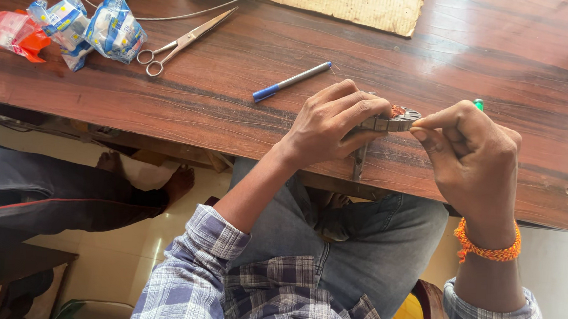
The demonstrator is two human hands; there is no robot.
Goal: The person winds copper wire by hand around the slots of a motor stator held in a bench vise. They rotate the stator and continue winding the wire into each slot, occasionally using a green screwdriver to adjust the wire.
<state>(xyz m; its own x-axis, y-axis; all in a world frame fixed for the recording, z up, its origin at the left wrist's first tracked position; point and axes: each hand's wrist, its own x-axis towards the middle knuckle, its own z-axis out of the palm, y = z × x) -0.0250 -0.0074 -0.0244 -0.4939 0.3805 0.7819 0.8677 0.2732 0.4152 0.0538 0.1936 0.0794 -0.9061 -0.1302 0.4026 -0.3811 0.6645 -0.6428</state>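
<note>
My left hand (331,121) and my right hand (471,158) both grip a round grey metal part (391,123) with reddish copper winding on top, holding it at the near edge of a dark wooden table (235,104). A thin metal stem (359,161) hangs down from under the part. A fine wire runs from the part toward a blue and grey pen (291,82) lying just beyond my left hand. A small green object (478,104) peeks out behind my right hand. An orange thread band (487,247) circles my right wrist.
Scissors (183,42) lie at the upper left, next to several blue-white plastic packets (88,26) and a red wrapper (17,33). A cardboard piece (346,2) rests at the far edge. Another person's legs and bare feet (158,175) extend under the table at left.
</note>
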